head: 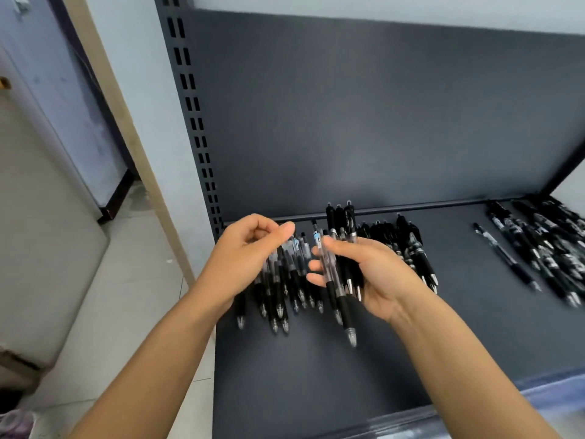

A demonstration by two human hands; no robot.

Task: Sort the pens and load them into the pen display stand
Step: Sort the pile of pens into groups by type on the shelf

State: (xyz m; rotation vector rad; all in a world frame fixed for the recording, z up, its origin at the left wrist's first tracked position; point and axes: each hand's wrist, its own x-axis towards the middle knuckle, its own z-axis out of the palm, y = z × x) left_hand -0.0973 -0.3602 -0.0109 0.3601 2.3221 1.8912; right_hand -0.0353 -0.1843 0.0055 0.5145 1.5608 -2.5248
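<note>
From the head camera, looking down over the person's arms, a dark shelf runs across the front, with a dark back panel rising behind it and a slotted upright at its left edge.

The right hand grips a bundle of pens, fingers wrapped round the middle. The caps stick up past the fingertips and the tips point down toward the person. The pen at the front has a clear barrel and a black grip, and the ones behind it are black.

The left hand hangs just left of the bundle, fingers curled and thumb stretched toward them. The blur keeps me from telling whether it pinches anything.

Under and beside that hand, a left row of clear-barrelled pens lies on the shelf, tips toward the person. Behind the right hand lies a black group, packed side by side near the back panel.

Well off to the right, a lone pen lies at a slant. Just beyond it a heap of black pens reaches the shelf's right end.

Pale tiled floor shows left of the shelf.
</note>
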